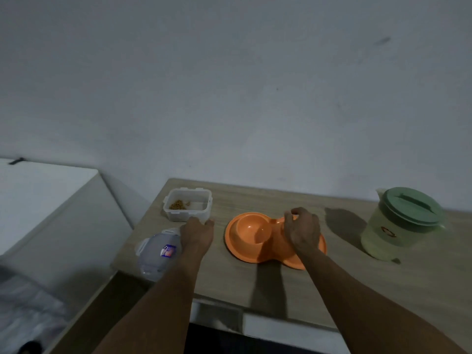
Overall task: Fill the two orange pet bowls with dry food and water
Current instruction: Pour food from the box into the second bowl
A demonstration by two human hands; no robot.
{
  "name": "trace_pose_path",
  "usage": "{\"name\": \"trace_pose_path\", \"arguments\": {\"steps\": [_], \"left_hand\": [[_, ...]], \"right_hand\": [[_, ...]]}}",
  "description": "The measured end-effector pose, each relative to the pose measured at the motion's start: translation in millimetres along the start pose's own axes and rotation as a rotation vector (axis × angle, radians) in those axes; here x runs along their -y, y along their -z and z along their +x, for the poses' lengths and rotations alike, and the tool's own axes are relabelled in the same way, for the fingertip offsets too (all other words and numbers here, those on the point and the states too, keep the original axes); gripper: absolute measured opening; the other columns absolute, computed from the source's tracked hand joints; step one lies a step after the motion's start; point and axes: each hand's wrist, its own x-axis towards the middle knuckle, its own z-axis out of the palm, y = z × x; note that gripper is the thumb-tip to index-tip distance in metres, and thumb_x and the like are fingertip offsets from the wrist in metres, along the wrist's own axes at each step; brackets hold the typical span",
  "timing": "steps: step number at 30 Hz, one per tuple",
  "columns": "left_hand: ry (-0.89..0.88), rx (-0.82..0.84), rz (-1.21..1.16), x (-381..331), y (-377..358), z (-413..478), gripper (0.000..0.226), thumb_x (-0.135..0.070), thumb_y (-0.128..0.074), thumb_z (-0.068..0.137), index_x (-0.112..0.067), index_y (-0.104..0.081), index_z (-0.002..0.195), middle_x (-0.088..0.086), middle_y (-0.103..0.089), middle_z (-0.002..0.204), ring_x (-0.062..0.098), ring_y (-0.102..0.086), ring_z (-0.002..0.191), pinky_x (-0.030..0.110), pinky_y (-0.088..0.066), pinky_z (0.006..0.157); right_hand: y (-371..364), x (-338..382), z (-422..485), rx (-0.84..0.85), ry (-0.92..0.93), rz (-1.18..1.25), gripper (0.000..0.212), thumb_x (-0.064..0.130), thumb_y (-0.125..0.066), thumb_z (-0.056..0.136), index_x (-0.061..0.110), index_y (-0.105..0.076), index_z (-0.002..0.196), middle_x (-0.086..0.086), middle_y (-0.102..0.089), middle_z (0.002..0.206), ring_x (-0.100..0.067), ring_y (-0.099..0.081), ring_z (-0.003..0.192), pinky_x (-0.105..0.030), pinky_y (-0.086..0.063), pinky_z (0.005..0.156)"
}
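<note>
An orange double pet bowl (245,251) lies on the wooden table (344,284). Its left bowl (252,229) looks empty, and my right hand covers most of the right bowl. My right hand (302,232) hovers over that bowl with curled fingers, fingertips bunched near the thumb; nothing shows between them. A clear food container (187,204) with a little brown dry food (178,204) stands open at the back left. My left hand (198,231) reaches its near wall and touches it. A pale green water pitcher (401,226) with a green lid stands at the right.
The container's clear lid (158,252) with a label lies by my left forearm at the table's left front corner. A white surface (43,198) sits lower to the left. A grey wall rises directly behind the table.
</note>
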Motion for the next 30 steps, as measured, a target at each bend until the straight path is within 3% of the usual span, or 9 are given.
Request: {"name": "trace_pose_path", "arguments": {"steps": [4, 9, 14, 17, 20, 23, 28, 30], "left_hand": [[-0.022, -0.083, 0.050, 14, 40, 29, 0.047, -0.036, -0.049, 0.098, 0.001, -0.060, 0.126, 0.021, -0.061, 0.128, 0.036, -0.056, 0.120, 0.037, -0.045, 0.094], [-0.048, -0.060, 0.091, 45, 79, 89, 0.047, -0.037, -0.051, 0.097, 0.004, -0.062, 0.118, 0.023, -0.064, 0.121, 0.038, -0.059, 0.114, 0.037, -0.046, 0.089], [-0.074, 0.012, 0.082, 55, 92, 130, 0.045, -0.034, -0.052, 0.098, 0.002, -0.060, 0.122, 0.020, -0.062, 0.126, 0.035, -0.058, 0.116, 0.036, -0.046, 0.088], [-0.106, 0.062, 0.069, 59, 87, 147, 0.044, -0.035, -0.054, 0.097, 0.002, -0.062, 0.120, 0.019, -0.065, 0.121, 0.034, -0.062, 0.110, 0.033, -0.046, 0.079], [-0.122, 0.106, 0.076, 59, 82, 155, 0.042, -0.034, -0.053, 0.097, 0.000, -0.064, 0.118, 0.017, -0.067, 0.116, 0.031, -0.064, 0.105, 0.028, -0.040, 0.070], [-0.114, 0.161, 0.039, 56, 79, 158, 0.036, -0.027, -0.051, 0.099, 0.000, -0.063, 0.120, 0.018, -0.066, 0.116, 0.030, -0.064, 0.103, 0.028, -0.042, 0.070], [-0.102, 0.153, 0.062, 53, 80, 157, 0.035, -0.022, -0.045, 0.101, 0.001, -0.063, 0.121, 0.019, -0.066, 0.116, 0.026, -0.063, 0.097, 0.021, -0.039, 0.056], [-0.105, 0.164, 0.078, 49, 83, 153, 0.035, -0.021, -0.044, 0.102, 0.001, -0.062, 0.122, 0.019, -0.066, 0.117, 0.027, -0.063, 0.098, 0.023, -0.039, 0.058]], "right_hand": [[-42, 53, -21, 0.082, 0.095, 0.063, 0.024, 0.022, -0.056, 0.094, 0.011, -0.072, 0.109, -0.013, -0.071, 0.113, -0.033, -0.064, 0.108, -0.038, -0.051, 0.090], [-110, 100, -47, 0.148, 0.028, 0.118, 0.017, 0.022, -0.062, 0.092, 0.013, -0.073, 0.082, -0.010, -0.076, 0.097, -0.030, -0.069, 0.098, -0.037, -0.054, 0.083], [-151, 122, -45, 0.169, -0.071, 0.066, 0.016, 0.010, -0.057, 0.088, 0.013, -0.073, 0.087, -0.014, -0.075, 0.101, -0.034, -0.067, 0.102, -0.032, -0.049, 0.082], [-167, 128, -40, 0.204, -0.079, 0.053, 0.021, 0.023, -0.057, 0.093, 0.009, -0.072, 0.088, -0.016, -0.074, 0.099, -0.036, -0.067, 0.100, -0.036, -0.050, 0.084], [-178, 131, -34, 0.262, -0.098, 0.060, 0.033, 0.033, -0.051, 0.099, 0.006, -0.070, 0.101, -0.016, -0.072, 0.102, -0.031, -0.067, 0.095, -0.038, -0.052, 0.082], [-187, 133, -29, 0.277, -0.100, 0.063, 0.035, 0.032, -0.050, 0.101, 0.004, -0.070, 0.104, -0.017, -0.072, 0.105, -0.033, -0.066, 0.101, -0.048, -0.052, 0.094], [-192, 138, -29, 0.222, -0.112, 0.062, 0.033, 0.026, -0.052, 0.099, 0.001, -0.072, 0.100, -0.021, -0.072, 0.103, -0.036, -0.066, 0.102, -0.048, -0.052, 0.094], [-190, 138, -30, 0.201, -0.128, 0.082, 0.031, 0.026, -0.054, 0.098, 0.001, -0.073, 0.099, -0.021, -0.072, 0.102, -0.037, -0.066, 0.102, -0.047, -0.052, 0.093]]}}
